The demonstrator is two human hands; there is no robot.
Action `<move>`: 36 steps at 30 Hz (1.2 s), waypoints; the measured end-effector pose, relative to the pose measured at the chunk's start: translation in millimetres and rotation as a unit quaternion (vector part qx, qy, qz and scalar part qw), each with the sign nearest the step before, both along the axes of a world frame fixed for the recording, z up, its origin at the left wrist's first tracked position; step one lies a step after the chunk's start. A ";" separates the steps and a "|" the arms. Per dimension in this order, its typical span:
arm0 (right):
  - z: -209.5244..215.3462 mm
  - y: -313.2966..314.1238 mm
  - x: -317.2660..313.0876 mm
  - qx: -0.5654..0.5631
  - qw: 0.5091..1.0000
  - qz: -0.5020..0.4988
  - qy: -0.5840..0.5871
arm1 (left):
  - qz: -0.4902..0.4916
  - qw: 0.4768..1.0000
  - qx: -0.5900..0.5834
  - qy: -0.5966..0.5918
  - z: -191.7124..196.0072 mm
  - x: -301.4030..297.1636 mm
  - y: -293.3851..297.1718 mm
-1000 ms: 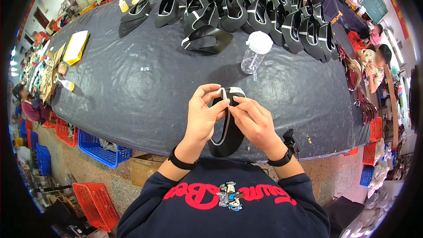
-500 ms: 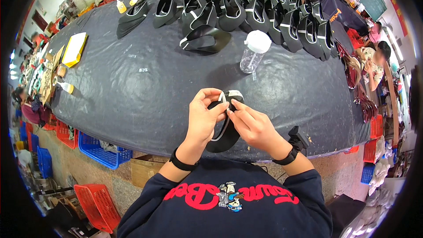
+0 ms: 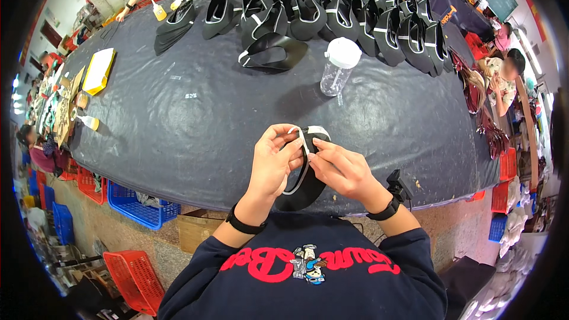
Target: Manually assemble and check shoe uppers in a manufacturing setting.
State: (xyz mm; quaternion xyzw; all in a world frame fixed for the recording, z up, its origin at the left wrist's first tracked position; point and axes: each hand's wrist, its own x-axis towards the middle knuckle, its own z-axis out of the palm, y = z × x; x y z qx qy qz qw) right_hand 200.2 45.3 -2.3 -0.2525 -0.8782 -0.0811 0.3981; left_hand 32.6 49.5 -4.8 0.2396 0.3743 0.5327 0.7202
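Observation:
Close in front of my body, both hands hold a black shoe upper [image 3: 310, 187] above the near edge of the table. White tape runs along its opening, and a pale patch shows at its top end. My left hand [image 3: 274, 157] pinches the taped rim on the left side, thumb against fingers. On the other side, my right hand [image 3: 339, 166] has thumb and fingertips closed on the same rim by the white tape. The fingers cover part of the tape between them. Beyond my hands stands a clear bottle with a white lid [image 3: 342, 59].
Black shoe uppers [image 3: 308, 15] crowd the far side of the dark-covered table [image 3: 225, 118]. Small glue bottles [image 3: 158, 10] stand far left, with another [image 3: 89, 122] at the left edge near a yellow-and-white packet [image 3: 99, 71]. Baskets, including a blue one [image 3: 139, 204], sit below the table.
My fingers have shifted slightly along the taped rim, and the left thumb has drawn back a little from the right fingertips. Across the table, another person's arm now reaches farther left.

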 end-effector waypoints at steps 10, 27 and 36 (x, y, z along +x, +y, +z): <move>4.7 -0.5 -1.7 -0.013 1.000 -0.014 0.020 | 0.009 1.000 0.007 -0.004 0.2 0.4 -1.7; 3.6 -3.3 -8.8 0.003 0.999 -0.033 -0.008 | 0.032 0.998 0.038 0.036 6.7 4.0 -3.8; 7.0 -1.5 -0.9 -0.065 0.996 0.051 -0.024 | 0.030 0.999 -0.021 -0.028 -1.2 -2.9 -0.6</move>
